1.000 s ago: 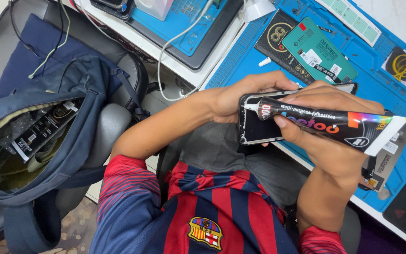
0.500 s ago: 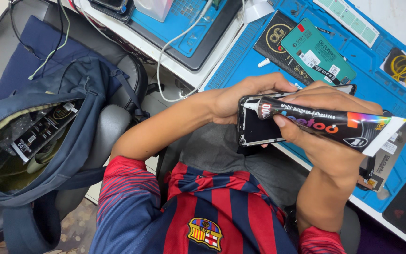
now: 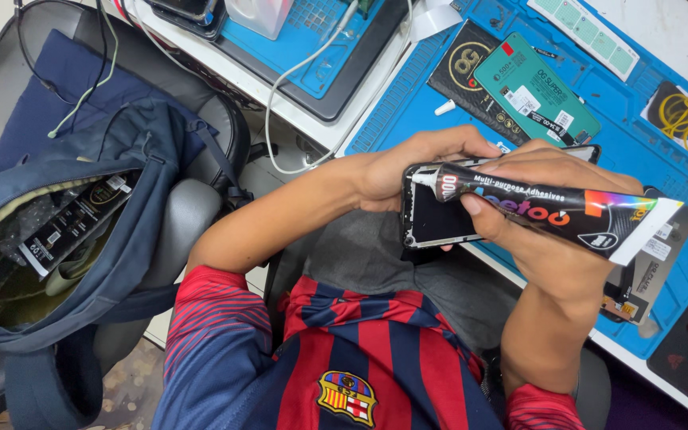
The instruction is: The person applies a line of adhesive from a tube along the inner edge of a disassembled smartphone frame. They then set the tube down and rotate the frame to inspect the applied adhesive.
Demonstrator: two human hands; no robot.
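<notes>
An open navy backpack sits on the chair at nine o'clock. Over the blue work mat, the left hand grips a black smartphone by its edge. The right hand clasps a black adhesive tube, long axis running three to nine o'clock, nozzle pointing toward nine o'clock at the phone's corner.

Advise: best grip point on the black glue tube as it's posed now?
Grip the glue tube at mid-body, from its right, where the right hand holds it. The wide flat tail is bulky; the nozzle tip sits on the phone held in the left hand.
</notes>
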